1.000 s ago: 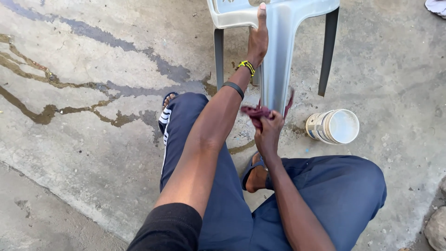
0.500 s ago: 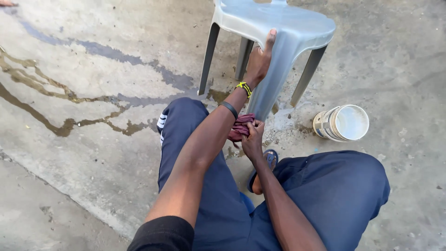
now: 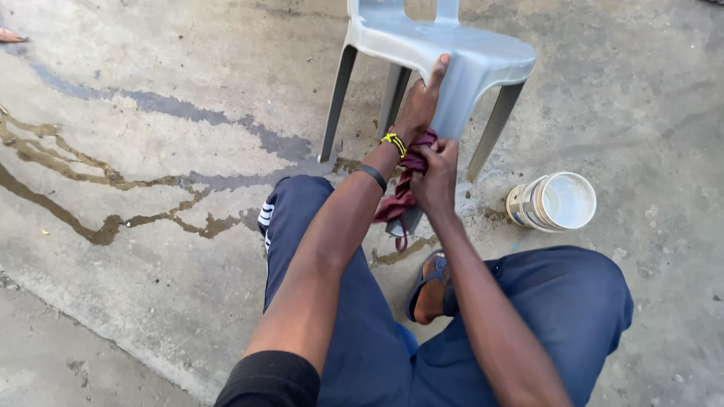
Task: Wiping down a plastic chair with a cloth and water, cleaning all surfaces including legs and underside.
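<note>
A grey plastic chair [image 3: 422, 41] stands on wet concrete in front of me. My left hand [image 3: 422, 102] grips the front edge of its seat, thumb on top. My right hand [image 3: 437, 177] is closed on a dark red cloth [image 3: 403, 197] pressed against the chair's near front leg. The cloth hangs down in folds beside that leg. I wear wristbands on my left wrist and sit with my knees apart in dark blue trousers.
A white plastic bucket [image 3: 554, 202] lies on its side to the right of the chair. Streaks of water run across the concrete floor [image 3: 151, 151] at left. My sandalled foot [image 3: 430, 290] rests below the chair. Another person's foot [image 3: 11, 35] shows at the far left edge.
The view has tilted so more of the chair shows. My right hand with the cloth has slid up the chair leg toward the seat. The left hand keeps its hold.
</note>
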